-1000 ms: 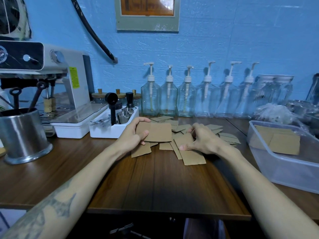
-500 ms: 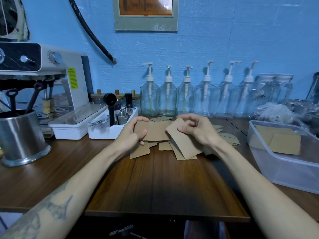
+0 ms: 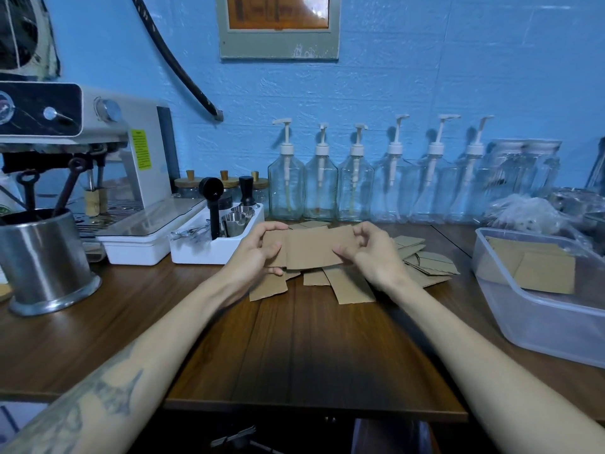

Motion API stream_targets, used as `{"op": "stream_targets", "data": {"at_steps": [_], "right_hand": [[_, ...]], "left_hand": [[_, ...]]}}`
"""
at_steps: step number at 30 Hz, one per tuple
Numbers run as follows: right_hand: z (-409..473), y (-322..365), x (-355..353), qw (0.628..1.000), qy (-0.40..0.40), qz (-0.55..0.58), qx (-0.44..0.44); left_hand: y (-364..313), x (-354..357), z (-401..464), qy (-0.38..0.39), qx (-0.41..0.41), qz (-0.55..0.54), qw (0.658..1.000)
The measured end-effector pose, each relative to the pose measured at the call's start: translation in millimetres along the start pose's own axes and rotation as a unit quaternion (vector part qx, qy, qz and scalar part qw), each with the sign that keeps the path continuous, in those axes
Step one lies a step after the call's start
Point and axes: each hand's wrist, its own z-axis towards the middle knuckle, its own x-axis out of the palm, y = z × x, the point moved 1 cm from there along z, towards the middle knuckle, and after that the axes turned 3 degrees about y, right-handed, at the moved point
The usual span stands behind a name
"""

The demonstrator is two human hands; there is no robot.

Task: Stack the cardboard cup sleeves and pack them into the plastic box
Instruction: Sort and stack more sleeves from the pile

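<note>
Both hands hold a small stack of flat brown cardboard cup sleeves (image 3: 311,249) above the wooden table. My left hand (image 3: 255,257) grips the stack's left end, thumb on its front. My right hand (image 3: 373,253) pinches the front sleeve at its right end, laid over the ones behind. Several loose sleeves (image 3: 350,285) lie scattered on the table under and to the right of the hands. The clear plastic box (image 3: 537,317) stands at the right with a few sleeves (image 3: 537,267) inside.
A white tray of barista tools (image 3: 209,247) sits just left of my left hand, with an espresso machine (image 3: 98,152) and a steel canister (image 3: 45,263) further left. Glass pump bottles (image 3: 320,185) line the back wall. The table's front edge (image 3: 314,411) is near.
My right hand lifted a sleeve off the table pile and brought it left onto the stack in my left hand. The stack has risen slightly.
</note>
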Motion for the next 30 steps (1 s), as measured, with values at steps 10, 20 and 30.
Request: {"op": "stream_targets", "data": {"at_steps": [10, 20, 30], "right_hand": [[-4, 5, 13, 0.966, -0.041, -0.249, -0.061], [-8, 8, 11, 0.968, 0.114, -0.161, -0.154], [0, 1, 10, 0.972, 0.089, -0.157, -0.148]], "left_hand": [[5, 1, -2, 0.019, 0.048, 0.086, 0.995], [1, 4, 0, -0.002, 0.089, 0.083, 0.993], [9, 5, -3, 0.082, 0.073, 0.196, 0.974]]}}
